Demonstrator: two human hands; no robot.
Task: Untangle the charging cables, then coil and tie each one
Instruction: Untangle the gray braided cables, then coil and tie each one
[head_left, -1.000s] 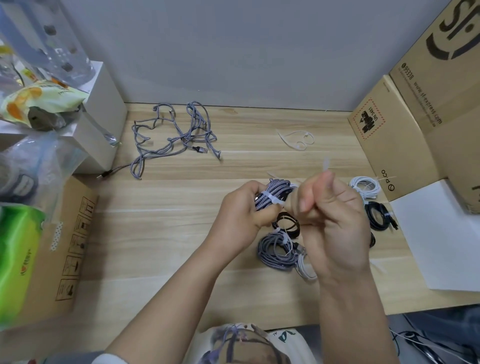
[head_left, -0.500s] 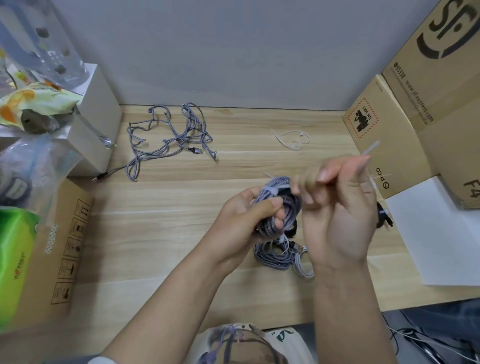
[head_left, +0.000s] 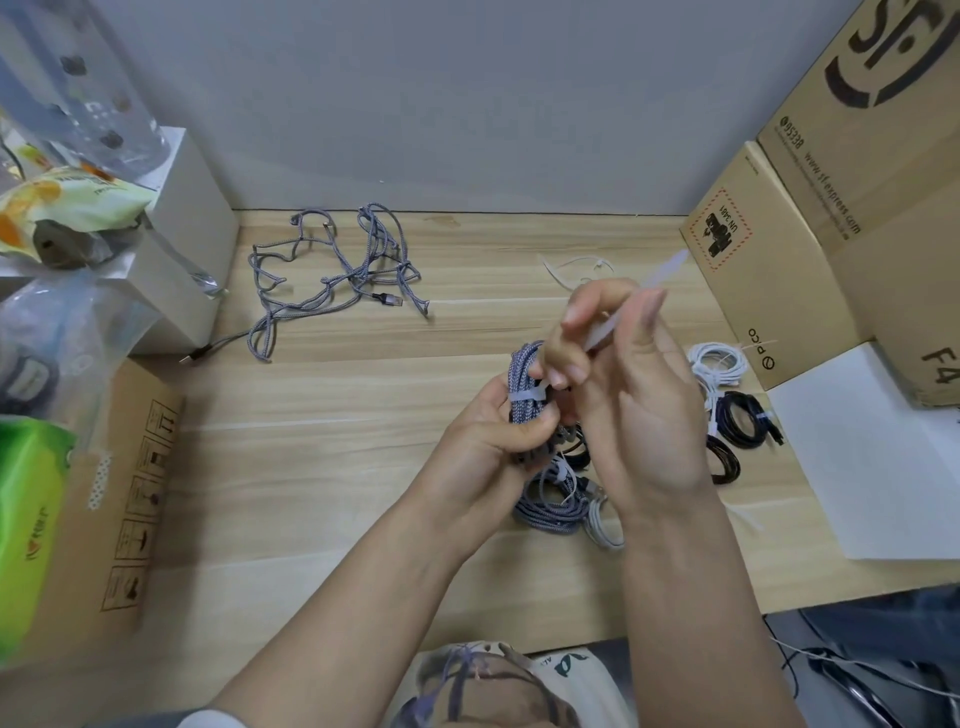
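Head view: the left hand (head_left: 488, 431) grips a grey braided coil (head_left: 524, 384) above the desk (head_left: 322, 467), fingers curled round the bundle. A pale zip tie (head_left: 527, 398) bands the coil just above the thumb. The right hand (head_left: 618, 374) pinches the tie's free tail (head_left: 623, 312) between curled fingers, the tail running up and to the right past the fingertips.

Compared with a second ago, the tail is drawn out longer and angled further right, and the band looks snug on the coil where it earlier sat looser. Judging by this, the tie is nearly cinched and this cable is close to done.

Under the hands lie finished coils: a grey coil (head_left: 545, 506), a white coil (head_left: 719, 361) and a black coil (head_left: 743, 418) to the right. A loose tie (head_left: 576, 267) lies behind the hands. At the back left the tangle (head_left: 332, 270) of grey cable sits untouched, so untangling and tying remain after this one. Boxes (head_left: 769, 270) stand at the right.
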